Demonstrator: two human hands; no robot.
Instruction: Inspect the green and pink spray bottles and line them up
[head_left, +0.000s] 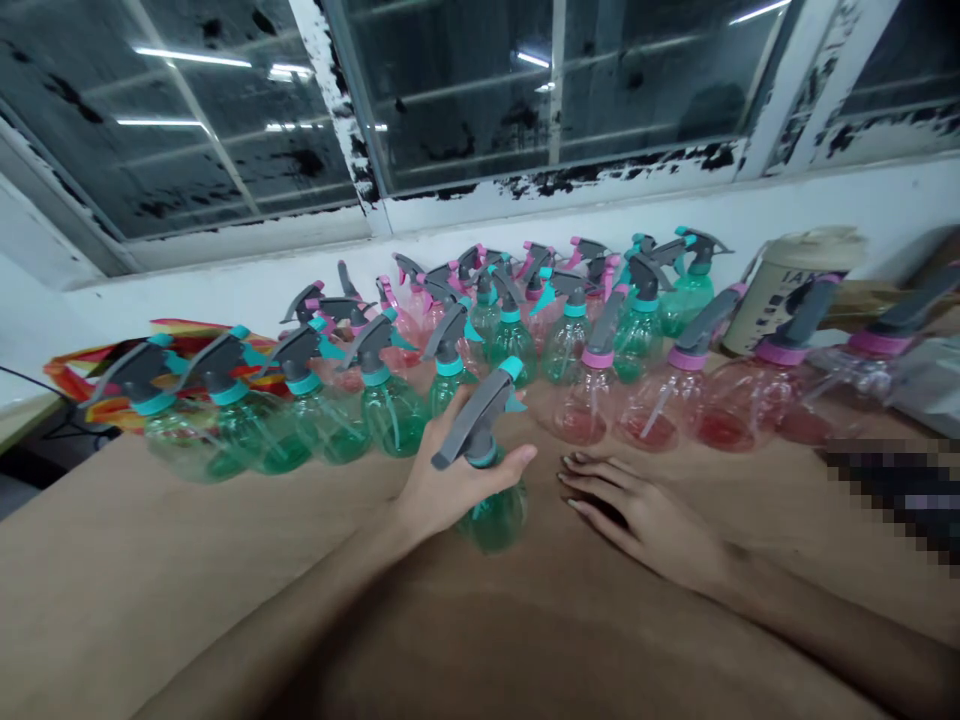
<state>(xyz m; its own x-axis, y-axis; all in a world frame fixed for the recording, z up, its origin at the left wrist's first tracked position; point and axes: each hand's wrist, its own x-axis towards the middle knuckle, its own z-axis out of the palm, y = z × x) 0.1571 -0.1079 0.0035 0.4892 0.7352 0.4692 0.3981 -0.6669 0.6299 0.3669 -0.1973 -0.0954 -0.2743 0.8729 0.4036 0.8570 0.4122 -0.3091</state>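
My left hand (450, 480) is wrapped round the neck of a green spray bottle (495, 515) with a grey and teal trigger head. The bottle stands near the middle of the table, and my fingers hide part of its neck. To its right, my right hand (637, 510) lies on the tabletop with its fingers stretched out, holding nothing. Beyond my left hand runs a front row of green spray bottles (330, 425). Past my right hand, several pink spray bottles (585, 405) with grey heads and pink collars stand in a row.
More pink and green bottles (574, 335) crowd the back of the wooden table (315, 580) by the wall. A beige lettered container (784, 285) stands at the back right. At the left lies a red and yellow bag (105, 365). Windows (555, 90) rise behind.
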